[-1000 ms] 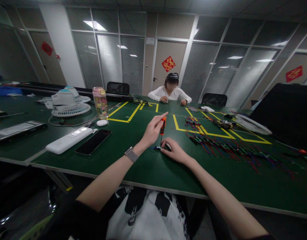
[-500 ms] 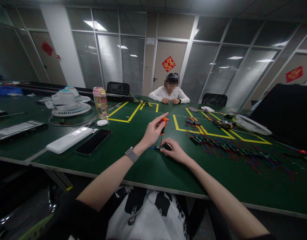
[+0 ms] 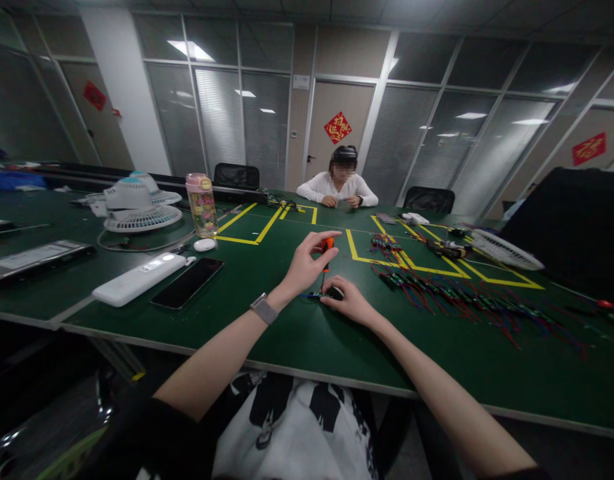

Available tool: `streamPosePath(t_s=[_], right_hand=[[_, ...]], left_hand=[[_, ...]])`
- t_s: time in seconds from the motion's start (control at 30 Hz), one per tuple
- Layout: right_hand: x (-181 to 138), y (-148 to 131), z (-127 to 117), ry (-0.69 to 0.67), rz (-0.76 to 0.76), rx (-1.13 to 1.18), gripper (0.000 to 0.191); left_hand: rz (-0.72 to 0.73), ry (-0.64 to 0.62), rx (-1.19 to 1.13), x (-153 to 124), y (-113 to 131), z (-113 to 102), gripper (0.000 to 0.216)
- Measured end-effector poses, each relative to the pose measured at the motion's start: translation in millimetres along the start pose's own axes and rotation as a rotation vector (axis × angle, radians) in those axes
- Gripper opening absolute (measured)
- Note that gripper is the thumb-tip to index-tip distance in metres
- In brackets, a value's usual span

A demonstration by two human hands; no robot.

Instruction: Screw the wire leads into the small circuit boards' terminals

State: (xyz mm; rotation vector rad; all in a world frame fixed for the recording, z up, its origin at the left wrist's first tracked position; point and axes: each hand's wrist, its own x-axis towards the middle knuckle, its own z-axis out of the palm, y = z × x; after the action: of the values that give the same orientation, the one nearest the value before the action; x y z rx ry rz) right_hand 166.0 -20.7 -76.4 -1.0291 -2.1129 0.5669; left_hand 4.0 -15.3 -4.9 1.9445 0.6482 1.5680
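Note:
My left hand, with a watch on its wrist, grips the orange handle of a small screwdriver held upright, tip down on a small circuit board. My right hand presses on that board and a dark part beside it, pinning them to the green table. Both hands sit close together near the table's middle.
A row of small boards with red and blue wires lies to the right inside yellow tape marks. A black phone, a white remote, a pink bottle and fans lie left. Another person sits across.
My left hand's fingers have shifted on the screwdriver handle, turning it a little and lowering it slightly. My right hand stays on the board. The person opposite brought both hands together.

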Motion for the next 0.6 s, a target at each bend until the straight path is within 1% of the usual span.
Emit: streamPosePath(t_s=[0.1,0.23,0.3,0.5,0.6], right_hand=[[-0.2,0.1,-0.3,-0.002,0.002,0.004,0.009],[-0.2,0.9,-0.2,-0.001,-0.001,0.003,0.009],[0.0,1.3,-0.1,-0.002,-0.004,0.003,0.009],[-0.2,1.9,0.0,0.005,-0.014,0.002,0.009],[-0.4,1.5,-0.2,0.0,-0.014,-0.003,0.011]], left_hand=[[-0.018,-0.007,0.01,0.1,1.2,-0.4,0.035],[-0.067,-0.05,-0.118,1.0,1.8,0.6,0.04],[-0.064,-0.046,-0.144,1.2,1.0,1.2,0.039],[-0.002,0.01,-0.015,0.7,-0.3,-0.3,0.032],[-0.016,-0.004,-0.005,1.0,1.3,-1.4,0.034]])
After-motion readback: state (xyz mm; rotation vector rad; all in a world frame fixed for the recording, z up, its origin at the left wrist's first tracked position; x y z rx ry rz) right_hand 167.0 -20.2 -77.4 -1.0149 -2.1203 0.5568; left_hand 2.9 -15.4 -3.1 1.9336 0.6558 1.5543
